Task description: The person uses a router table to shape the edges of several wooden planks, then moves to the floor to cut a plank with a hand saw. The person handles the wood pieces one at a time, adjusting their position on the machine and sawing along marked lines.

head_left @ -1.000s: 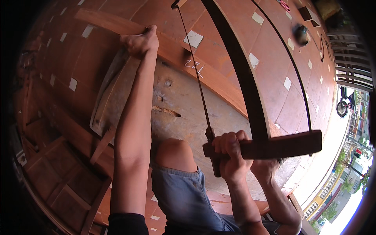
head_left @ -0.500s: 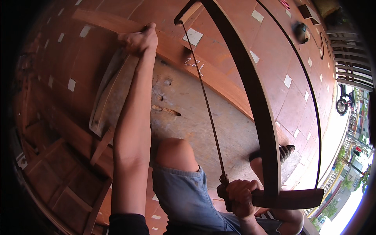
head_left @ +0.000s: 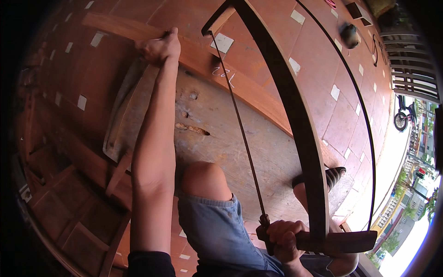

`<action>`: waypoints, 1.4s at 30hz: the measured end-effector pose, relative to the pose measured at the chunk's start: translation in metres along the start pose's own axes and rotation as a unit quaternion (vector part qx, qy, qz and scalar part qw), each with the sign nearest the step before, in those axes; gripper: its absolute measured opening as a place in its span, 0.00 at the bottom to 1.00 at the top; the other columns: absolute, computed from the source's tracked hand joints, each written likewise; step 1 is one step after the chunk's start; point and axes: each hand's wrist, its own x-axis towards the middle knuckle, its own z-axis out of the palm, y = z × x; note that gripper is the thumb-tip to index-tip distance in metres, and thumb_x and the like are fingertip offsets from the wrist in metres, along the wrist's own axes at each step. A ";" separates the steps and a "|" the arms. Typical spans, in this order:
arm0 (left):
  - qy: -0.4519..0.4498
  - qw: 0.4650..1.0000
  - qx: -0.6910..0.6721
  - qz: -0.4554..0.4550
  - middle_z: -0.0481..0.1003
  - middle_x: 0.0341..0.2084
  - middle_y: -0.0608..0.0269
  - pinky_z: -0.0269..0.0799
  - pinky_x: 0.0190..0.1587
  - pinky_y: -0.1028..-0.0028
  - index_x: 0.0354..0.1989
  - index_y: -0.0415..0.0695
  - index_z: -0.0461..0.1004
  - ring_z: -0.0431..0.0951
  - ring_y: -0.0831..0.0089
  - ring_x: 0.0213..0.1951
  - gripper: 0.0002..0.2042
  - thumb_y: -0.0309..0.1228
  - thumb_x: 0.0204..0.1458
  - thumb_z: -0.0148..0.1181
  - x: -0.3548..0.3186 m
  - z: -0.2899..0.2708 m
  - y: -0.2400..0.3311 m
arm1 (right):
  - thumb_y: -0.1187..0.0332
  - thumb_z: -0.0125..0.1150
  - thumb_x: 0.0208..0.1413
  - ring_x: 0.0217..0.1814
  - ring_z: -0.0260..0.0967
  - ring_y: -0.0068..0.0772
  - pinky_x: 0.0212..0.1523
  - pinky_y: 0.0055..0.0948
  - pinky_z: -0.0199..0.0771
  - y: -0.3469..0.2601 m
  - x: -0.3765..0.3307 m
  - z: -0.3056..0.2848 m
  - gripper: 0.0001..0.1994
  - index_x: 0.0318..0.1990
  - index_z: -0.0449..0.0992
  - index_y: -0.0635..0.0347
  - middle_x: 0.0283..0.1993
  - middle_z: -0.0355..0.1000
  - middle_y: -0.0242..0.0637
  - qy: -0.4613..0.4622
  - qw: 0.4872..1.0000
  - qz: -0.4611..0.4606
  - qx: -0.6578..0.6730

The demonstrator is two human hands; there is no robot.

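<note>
My right hand [head_left: 285, 237], at the lower right, is closed around the end of a wooden frame saw [head_left: 286, 87]. The saw's dark middle bar reaches up and away from me, with a thin tension cord on its right. On its left, the narrow blade [head_left: 241, 122] crosses over a long reddish-brown wooden plank [head_left: 258, 99]; I cannot tell whether its teeth touch the wood. Chalk-like white marks lie close to the blade on the plank. With my left arm stretched out, my left hand [head_left: 159, 47] grips the plank further left, its fingers partly hidden.
Under the plank is a worn wooden bench [head_left: 235, 143] with holes and a gouge. My bent knee [head_left: 207, 180] rests against it, and a sandalled foot [head_left: 334, 177] is at its right. Wooden frames [head_left: 69, 203] stand lower left. A dark rounded object [head_left: 350, 36] lies on the tiled floor.
The saw and my right hand have come slightly down toward me. My left hand keeps its hold on the plank, and the whole view has shifted a little.
</note>
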 end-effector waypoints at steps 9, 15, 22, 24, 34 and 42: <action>-0.028 0.999 0.008 -0.042 0.70 0.51 0.39 0.74 0.59 0.55 0.56 0.24 0.57 0.71 0.44 0.56 0.51 0.49 0.34 0.81 -0.011 0.000 0.009 | 0.73 0.58 0.67 0.28 0.59 0.29 0.37 0.36 0.68 0.050 0.166 0.070 0.14 0.29 0.62 0.59 0.24 0.61 0.34 0.021 0.998 0.008 0.058; -0.009 1.000 0.026 -0.006 0.72 0.52 0.31 0.79 0.57 0.59 0.57 0.28 0.57 0.78 0.46 0.55 0.48 0.49 0.38 0.81 -0.006 -0.006 0.006 | 0.71 0.58 0.67 0.25 0.63 0.30 0.37 0.39 0.71 0.031 0.081 0.031 0.15 0.28 0.61 0.56 0.23 0.63 0.35 0.000 0.999 0.004 0.053; -0.039 0.999 -0.022 -0.023 0.71 0.50 0.40 0.64 0.66 0.54 0.57 0.26 0.57 0.72 0.45 0.58 0.50 0.51 0.34 0.78 0.004 -0.002 0.003 | 0.63 0.58 0.69 0.18 0.62 0.30 0.32 0.40 0.73 0.016 0.003 -0.008 0.17 0.27 0.61 0.53 0.18 0.62 0.32 -0.010 0.999 -0.028 0.030; -0.052 0.997 -0.050 -0.034 0.70 0.51 0.40 0.64 0.66 0.53 0.58 0.25 0.57 0.71 0.45 0.58 0.50 0.50 0.35 0.78 0.000 -0.004 0.002 | 0.65 0.58 0.69 0.22 0.62 0.30 0.36 0.39 0.72 0.034 0.068 0.021 0.17 0.27 0.60 0.54 0.21 0.62 0.33 -0.021 0.997 -0.027 0.063; -0.031 0.999 0.019 -0.023 0.73 0.49 0.31 0.79 0.57 0.57 0.57 0.25 0.57 0.78 0.44 0.54 0.49 0.49 0.38 0.79 -0.008 -0.010 0.014 | 0.70 0.57 0.68 0.24 0.63 0.30 0.37 0.38 0.72 0.036 0.082 0.028 0.15 0.28 0.61 0.56 0.22 0.62 0.34 -0.006 0.999 -0.014 0.038; -0.025 1.000 -0.011 -0.005 0.68 0.51 0.37 0.53 0.72 0.52 0.56 0.24 0.58 0.73 0.46 0.56 0.48 0.49 0.36 0.78 -0.003 0.002 0.004 | 0.68 0.57 0.68 0.19 0.63 0.30 0.31 0.37 0.72 0.034 0.049 0.013 0.15 0.28 0.61 0.54 0.18 0.60 0.30 -0.010 0.998 -0.060 0.024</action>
